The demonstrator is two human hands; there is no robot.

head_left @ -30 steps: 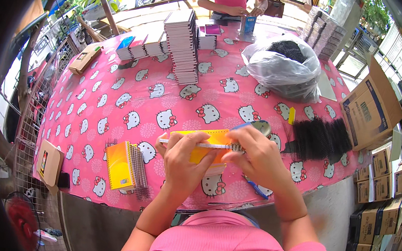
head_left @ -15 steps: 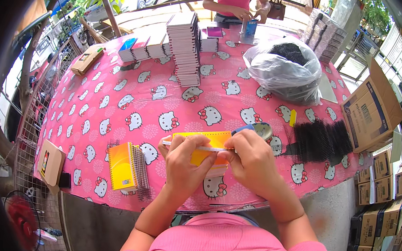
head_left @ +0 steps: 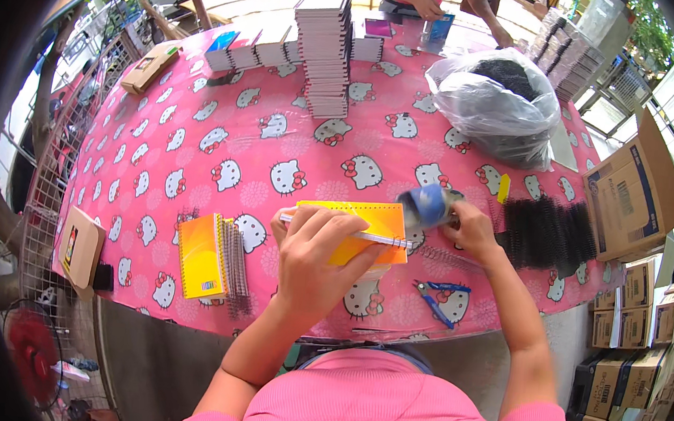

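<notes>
My left hand (head_left: 313,260) is closed around a yellow notebook (head_left: 360,212), held level above a small stack of yellow-covered notebooks (head_left: 373,254). Small holes run along its far edge, and a bit of thin wire sticks out at its right end. To the right, my right hand (head_left: 470,230) has its fingers closed at the edge of a blue-and-grey rounded object (head_left: 428,206), blurred, whose kind I cannot make out. A thin dark spiral coil (head_left: 452,257) lies below that hand. Blue-handled pliers (head_left: 441,299) rest opened on the table nearer to me.
Yellow spiral notebooks (head_left: 205,255) lie left. Black coils (head_left: 545,235) and a carton (head_left: 631,190) are at right. Behind stand a tall notebook stack (head_left: 323,59) and a plastic bag (head_left: 492,104) of black material. Another person's hand (head_left: 428,8) works at the far edge.
My right hand has left the notebook's right end and moved right to the blue rounded object. The pliers have come into view. My left hand still holds the notebook.
</notes>
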